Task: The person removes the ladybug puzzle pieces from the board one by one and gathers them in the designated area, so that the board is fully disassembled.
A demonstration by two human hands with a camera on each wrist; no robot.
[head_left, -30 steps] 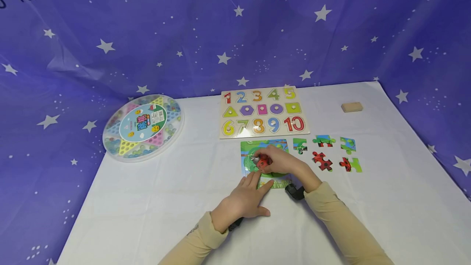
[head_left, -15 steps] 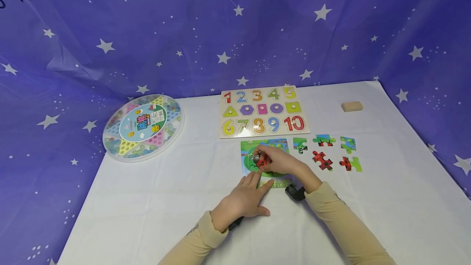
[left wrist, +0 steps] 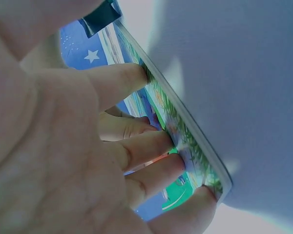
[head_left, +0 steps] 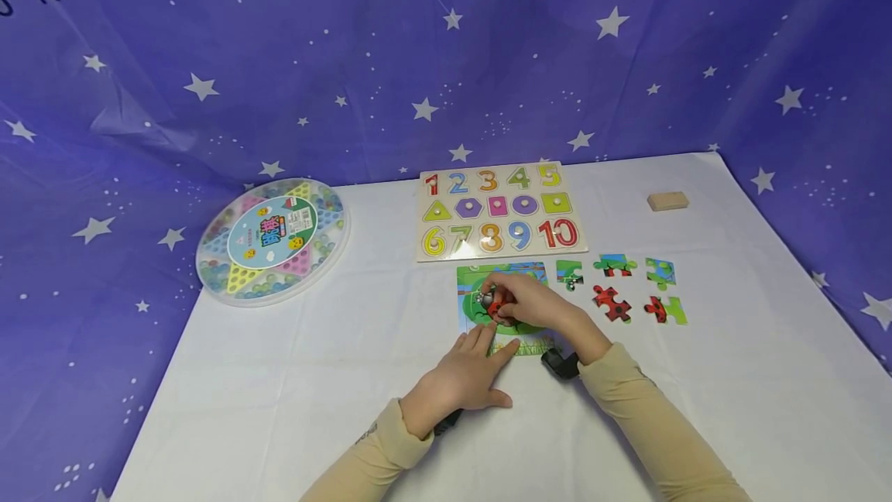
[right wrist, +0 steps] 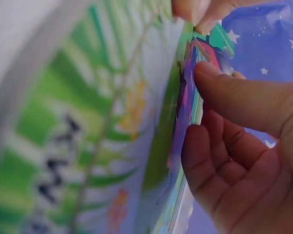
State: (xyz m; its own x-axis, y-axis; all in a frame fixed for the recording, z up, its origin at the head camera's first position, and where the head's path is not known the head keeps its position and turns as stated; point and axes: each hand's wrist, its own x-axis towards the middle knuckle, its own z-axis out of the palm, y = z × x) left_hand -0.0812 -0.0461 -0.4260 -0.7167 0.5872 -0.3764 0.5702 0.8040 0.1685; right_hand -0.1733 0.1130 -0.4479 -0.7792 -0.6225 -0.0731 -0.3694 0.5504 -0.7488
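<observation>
A picture jigsaw board with green leaves, grass and a ladybug lies in front of the person. My left hand is spread over its near edge, and its straight fingertips press on the grassy border. Over the middle of the board my right hand pinches at a ladybug jigsaw piece between thumb and fingers. In the right wrist view, the thumb touches that piece close over the board. The other right fingers are curled beneath the thumb.
Several loose jigsaw pieces lie right of the board. Behind it is a wooden number board. A wooden block sits at the back right, and a round Chinese checkers box at the left. A starry curtain hangs behind the table.
My right fingers have shifted slightly over the ladybug, so more of its red body shows between thumb and forefinger. The left hand stays still.
</observation>
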